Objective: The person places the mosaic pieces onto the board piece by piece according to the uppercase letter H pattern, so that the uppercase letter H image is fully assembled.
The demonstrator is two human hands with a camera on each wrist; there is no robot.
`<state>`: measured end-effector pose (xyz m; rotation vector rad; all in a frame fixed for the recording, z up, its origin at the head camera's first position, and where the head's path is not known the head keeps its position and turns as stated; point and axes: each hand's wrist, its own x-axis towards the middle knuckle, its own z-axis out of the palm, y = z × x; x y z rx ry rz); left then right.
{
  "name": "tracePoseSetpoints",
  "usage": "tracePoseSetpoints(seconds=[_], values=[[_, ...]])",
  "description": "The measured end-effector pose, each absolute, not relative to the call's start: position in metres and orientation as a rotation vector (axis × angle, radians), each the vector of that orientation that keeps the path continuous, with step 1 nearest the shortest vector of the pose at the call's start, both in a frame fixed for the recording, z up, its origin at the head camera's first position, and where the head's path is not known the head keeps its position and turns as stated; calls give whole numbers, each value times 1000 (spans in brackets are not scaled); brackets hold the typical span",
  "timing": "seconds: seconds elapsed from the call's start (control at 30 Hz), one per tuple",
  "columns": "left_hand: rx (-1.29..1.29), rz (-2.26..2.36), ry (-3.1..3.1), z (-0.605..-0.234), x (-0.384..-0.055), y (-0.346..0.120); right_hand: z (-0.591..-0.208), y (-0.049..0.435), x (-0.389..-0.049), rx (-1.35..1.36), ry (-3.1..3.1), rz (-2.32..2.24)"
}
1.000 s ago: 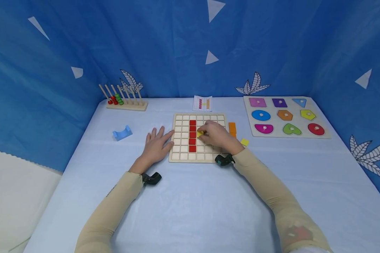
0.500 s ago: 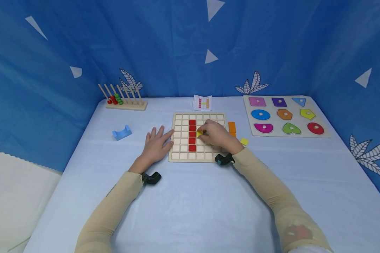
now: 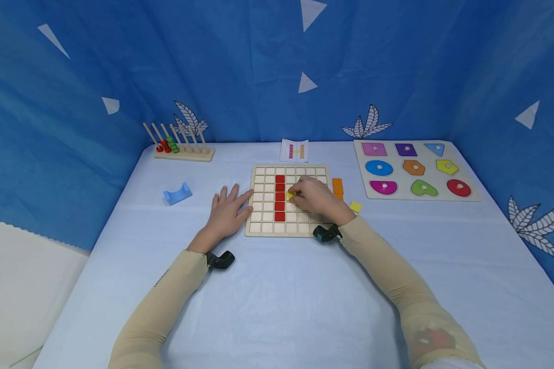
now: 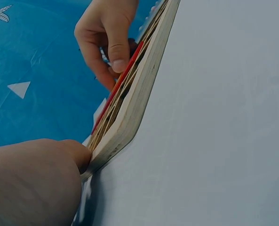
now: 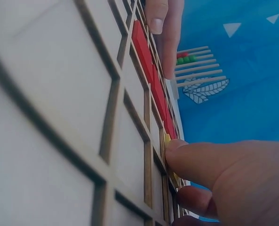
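A wooden grid board (image 3: 268, 227) lies on the table, with a column of several red tiles (image 3: 279, 206) set in its cells. Just right of that column, my right hand (image 3: 315, 196) pinches a yellow tile (image 3: 290, 196) down at a cell; in the right wrist view the thumb covers most of this tile (image 5: 167, 138). My left hand (image 3: 226, 212) lies with its fingers spread on the table, thumb and index finger against the board's left edge.
Orange tiles (image 3: 337, 185) and a yellow tile (image 3: 355, 207) lie right of the board. Behind it is a printed pattern card (image 3: 294, 151). A shape puzzle (image 3: 424, 199) is at back right, a peg bead rack (image 3: 184, 156) at back left, and a blue curved block (image 3: 178, 195) nearer left.
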<state>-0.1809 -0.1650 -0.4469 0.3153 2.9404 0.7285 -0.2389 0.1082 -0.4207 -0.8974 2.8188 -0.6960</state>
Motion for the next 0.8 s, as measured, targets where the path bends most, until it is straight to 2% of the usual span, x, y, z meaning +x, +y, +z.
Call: tracePoseSetpoints(seconds=[0.8], values=[[310, 735, 2929, -446, -181, -165, -413, 114, -236, -935, 2845, -638]])
